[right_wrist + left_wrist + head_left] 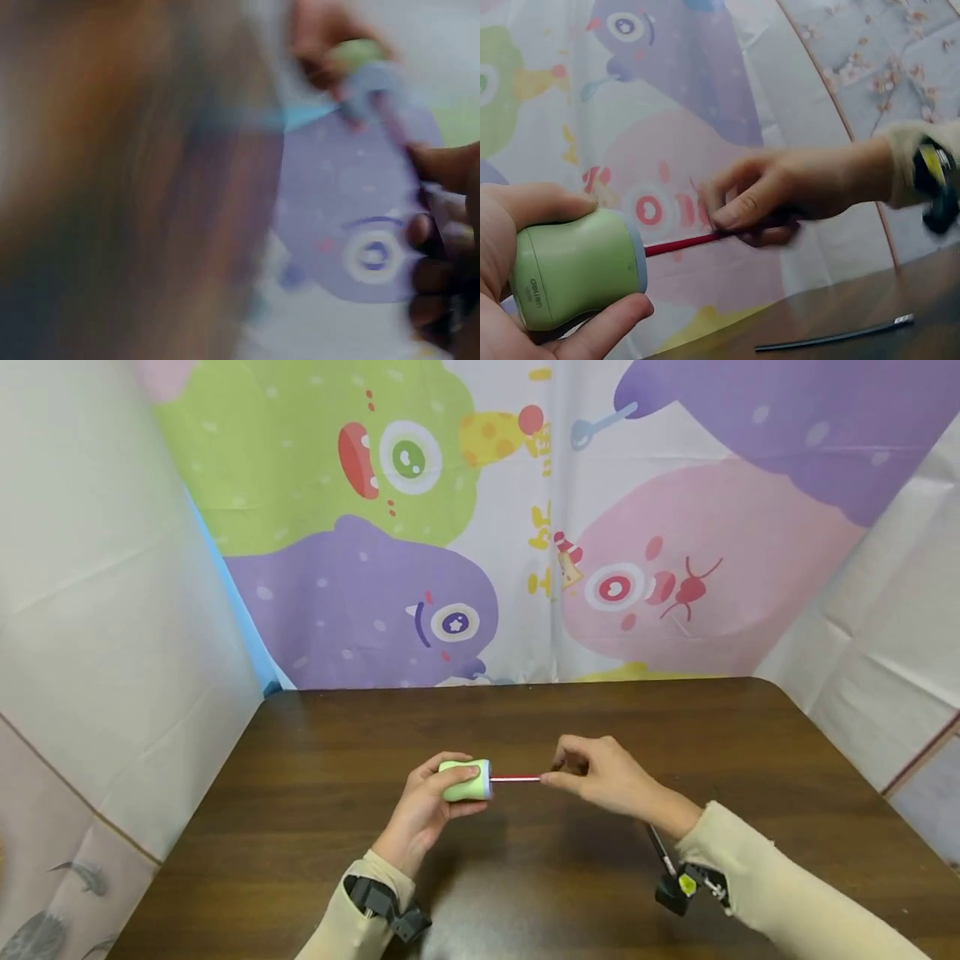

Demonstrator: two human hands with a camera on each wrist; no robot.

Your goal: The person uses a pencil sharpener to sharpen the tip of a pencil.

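Note:
My left hand (427,802) grips a small green pencil sharpener (465,782) with a pale blue end, thumb on one side and fingers on the other. A red pencil (516,778) stands with one end in the blue face of the sharpener (585,270). Over the table, my right hand (607,777) pinches the pencil's other end between thumb and fingers. The pencil's tip inside the sharpener is hidden. In the right wrist view, the right hand (442,225) and the pencil are blurred.
A dark thin stick, like a pencil (832,337), with a light end lies on the brown table (337,727) below the right forearm. Black camera mounts sit on both wrists. Behind the table hangs a cartoon curtain (517,635).

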